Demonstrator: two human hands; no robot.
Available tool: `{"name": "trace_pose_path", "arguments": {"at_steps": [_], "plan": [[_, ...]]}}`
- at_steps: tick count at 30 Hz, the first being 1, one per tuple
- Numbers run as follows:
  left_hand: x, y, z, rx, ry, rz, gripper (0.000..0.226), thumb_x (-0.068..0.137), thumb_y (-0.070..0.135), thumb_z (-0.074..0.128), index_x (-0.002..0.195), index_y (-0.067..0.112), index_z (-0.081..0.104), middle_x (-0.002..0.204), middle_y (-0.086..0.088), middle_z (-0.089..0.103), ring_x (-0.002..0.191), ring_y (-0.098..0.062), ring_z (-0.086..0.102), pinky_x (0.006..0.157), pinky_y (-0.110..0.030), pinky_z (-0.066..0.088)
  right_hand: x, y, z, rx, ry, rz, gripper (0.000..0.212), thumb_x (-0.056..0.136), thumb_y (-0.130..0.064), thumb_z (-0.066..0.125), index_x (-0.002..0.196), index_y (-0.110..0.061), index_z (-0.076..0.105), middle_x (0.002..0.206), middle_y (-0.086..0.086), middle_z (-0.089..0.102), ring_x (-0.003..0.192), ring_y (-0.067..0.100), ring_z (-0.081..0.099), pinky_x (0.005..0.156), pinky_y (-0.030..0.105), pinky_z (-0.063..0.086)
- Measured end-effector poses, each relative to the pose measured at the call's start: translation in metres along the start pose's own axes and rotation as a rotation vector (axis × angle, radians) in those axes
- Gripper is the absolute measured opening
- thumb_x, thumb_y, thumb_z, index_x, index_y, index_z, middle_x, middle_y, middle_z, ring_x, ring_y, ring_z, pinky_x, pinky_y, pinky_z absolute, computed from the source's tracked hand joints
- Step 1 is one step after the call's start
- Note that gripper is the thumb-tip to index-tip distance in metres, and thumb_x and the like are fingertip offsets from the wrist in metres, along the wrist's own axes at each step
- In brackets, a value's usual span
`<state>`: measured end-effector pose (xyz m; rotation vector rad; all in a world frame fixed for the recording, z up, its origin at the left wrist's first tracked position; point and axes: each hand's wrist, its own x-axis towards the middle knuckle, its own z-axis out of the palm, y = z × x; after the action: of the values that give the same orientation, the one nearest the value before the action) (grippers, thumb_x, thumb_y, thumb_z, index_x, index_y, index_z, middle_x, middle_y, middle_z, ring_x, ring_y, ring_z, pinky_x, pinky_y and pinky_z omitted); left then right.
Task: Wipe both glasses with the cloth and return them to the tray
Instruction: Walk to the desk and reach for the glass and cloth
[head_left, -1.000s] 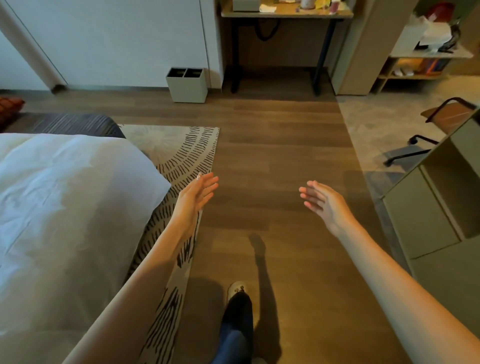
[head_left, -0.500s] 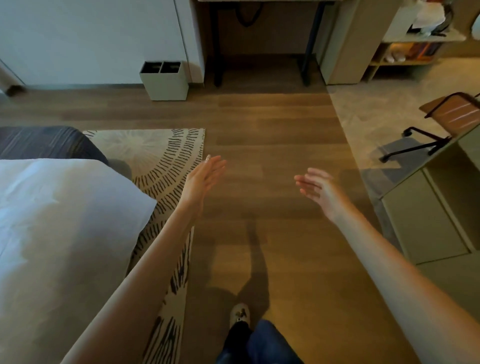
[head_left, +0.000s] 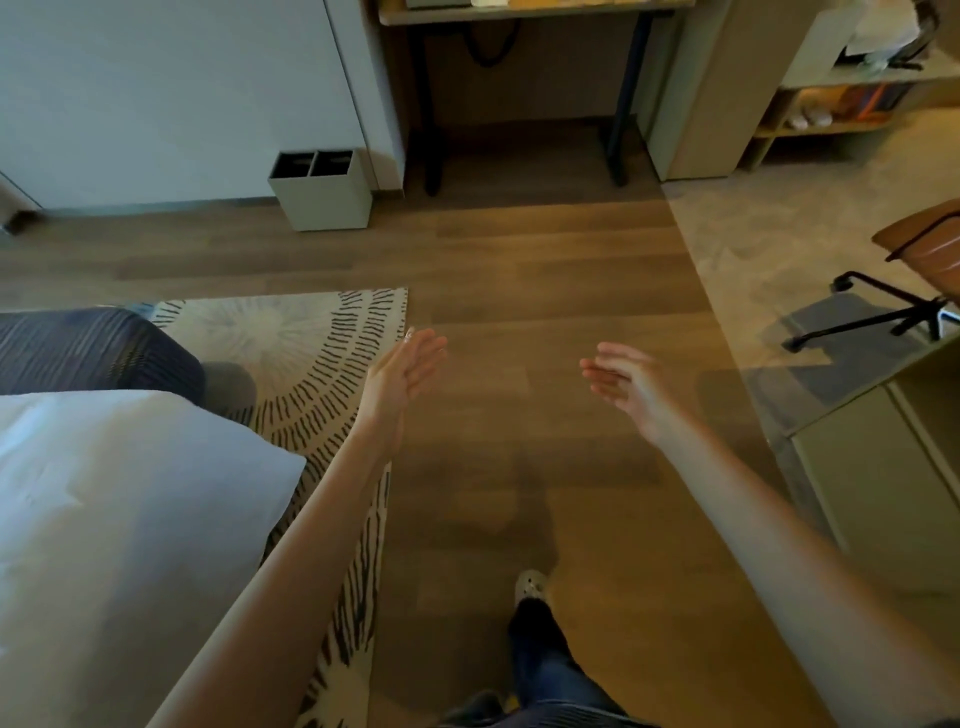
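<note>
Since second ago: view moved forward along brown wood-plank floor (head_left: 519, 291) toward far dark-legged wooden desk (head_left: 545, 11). Pale square two-slot bin (head_left: 327, 200) at far left now closer; white bed duvet (head_left: 130, 493) slipping back at near left. Held out mid-air as before: left hand (head_left: 402, 369), right hand (head_left: 623, 382), fingers straight, slightly apart, gripping nothing. Glasses, cloth, tray not in view. Likely person walking to fetch them; wiping not begun.

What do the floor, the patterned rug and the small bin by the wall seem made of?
Floor: wood or wood-look laminate, matte; plank seams and grain show.
Rug: woven textile, low pile; soft edge, dashed pattern.
Bin: smooth matte plastic or painted metal; unclear which.
</note>
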<state>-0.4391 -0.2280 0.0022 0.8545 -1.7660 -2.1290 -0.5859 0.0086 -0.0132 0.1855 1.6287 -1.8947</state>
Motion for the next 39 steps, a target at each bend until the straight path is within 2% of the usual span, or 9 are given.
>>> {"name": "trace_pose_path", "arguments": {"at_steps": [4,12,19,25,30,34,39], "plan": [[0.050,0.016,0.009,-0.011,0.022,0.016,0.042,0.107,0.031,0.038,0.138,0.008,0.055,0.132,-0.008,0.067,0.119,-0.016,0.065,0.101,-0.029,0.050,0.051,-0.026,0.004,-0.017,-0.012,0.022,0.029,0.086,-0.001,0.057,0.114,-0.009,0.056,0.088,0.008,0.069,0.075,0.012,0.066,0.067,0.023,0.053],[0.146,0.037,0.005,-0.045,0.057,-0.013,0.043,0.106,0.031,0.039,0.138,0.006,0.054,0.133,-0.009,0.066,0.120,-0.019,0.065,0.107,-0.035,0.047,0.147,-0.066,0.032,-0.037,-0.020,0.048,0.029,0.085,-0.001,0.058,0.113,-0.007,0.057,0.089,0.009,0.068,0.078,0.015,0.065,0.068,0.023,0.053],[0.265,0.070,0.006,0.019,0.019,0.009,0.035,0.107,0.031,0.039,0.129,0.015,0.061,0.127,-0.002,0.069,0.117,-0.012,0.066,0.105,-0.030,0.047,0.248,-0.117,0.077,-0.029,0.010,0.002,0.028,0.085,-0.002,0.059,0.112,-0.007,0.059,0.090,0.010,0.070,0.081,0.016,0.066,0.072,0.026,0.053],[0.354,0.102,0.009,0.010,-0.015,-0.011,0.039,0.106,0.031,0.041,0.133,0.009,0.058,0.126,-0.004,0.069,0.112,-0.006,0.067,0.096,-0.021,0.051,0.320,-0.159,0.108,0.017,0.027,-0.023,0.026,0.085,-0.002,0.058,0.111,-0.007,0.060,0.093,0.012,0.069,0.082,0.017,0.066,0.074,0.026,0.053],[0.411,0.116,0.016,0.014,-0.018,-0.023,0.041,0.106,0.031,0.040,0.134,0.007,0.058,0.127,-0.004,0.070,0.112,-0.010,0.068,0.099,-0.025,0.051,0.370,-0.185,0.124,0.013,0.033,-0.003,0.027,0.085,-0.001,0.059,0.111,-0.007,0.061,0.094,0.012,0.068,0.084,0.019,0.065,0.076,0.029,0.052],[0.463,0.126,0.027,0.018,-0.024,-0.024,0.035,0.106,0.031,0.041,0.128,0.013,0.062,0.126,-0.003,0.070,0.116,-0.013,0.067,0.105,-0.032,0.048,0.417,-0.211,0.132,0.009,0.019,-0.013,0.027,0.086,0.000,0.058,0.112,-0.004,0.060,0.095,0.013,0.068,0.085,0.019,0.066,0.077,0.032,0.052],[0.537,0.145,0.050,-0.005,-0.003,-0.010,0.035,0.106,0.032,0.042,0.128,0.014,0.062,0.127,-0.003,0.070,0.117,-0.015,0.066,0.108,-0.036,0.047,0.482,-0.254,0.134,-0.017,0.001,-0.002,0.027,0.087,-0.003,0.058,0.113,-0.005,0.060,0.099,0.012,0.069,0.091,0.020,0.066,0.076,0.030,0.052]]}}
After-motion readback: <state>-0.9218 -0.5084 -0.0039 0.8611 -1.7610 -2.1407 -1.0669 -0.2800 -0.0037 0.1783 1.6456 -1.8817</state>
